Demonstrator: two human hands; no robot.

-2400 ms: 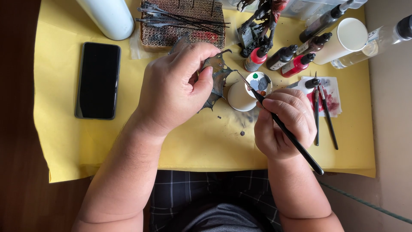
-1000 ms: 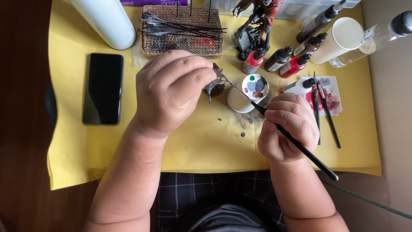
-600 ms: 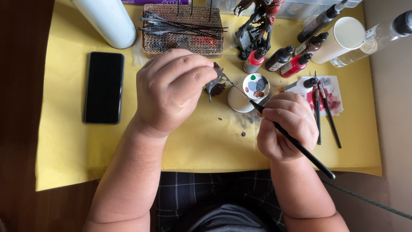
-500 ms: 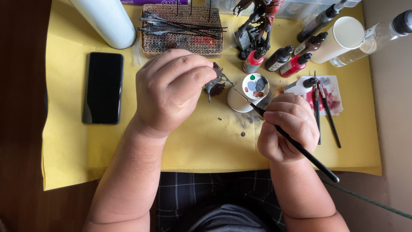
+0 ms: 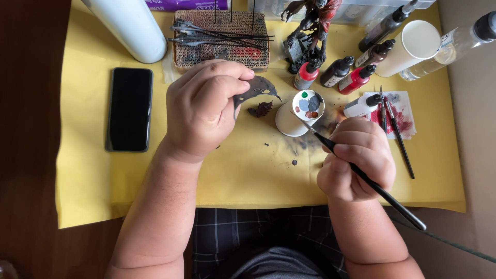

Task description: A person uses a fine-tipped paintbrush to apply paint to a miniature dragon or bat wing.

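L hand pinches dark wing part up for access; R hand grips paintbrush, tip at small palette just ahead, prob. loading paint.

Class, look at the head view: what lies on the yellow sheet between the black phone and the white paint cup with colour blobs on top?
In the head view, the left hand pinching a thin dark wing-shaped piece lies between phone and paint cup, plus a small dark spiky part.

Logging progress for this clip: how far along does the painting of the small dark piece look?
Mid-job. Done: paints are laid out on the small round palette and the dark flat piece already looks dark grey. In hand: the left hand pinches that piece while the right hand holds a brush, tip at the palette. Left: a spiky dark part lies on the yellow paper.
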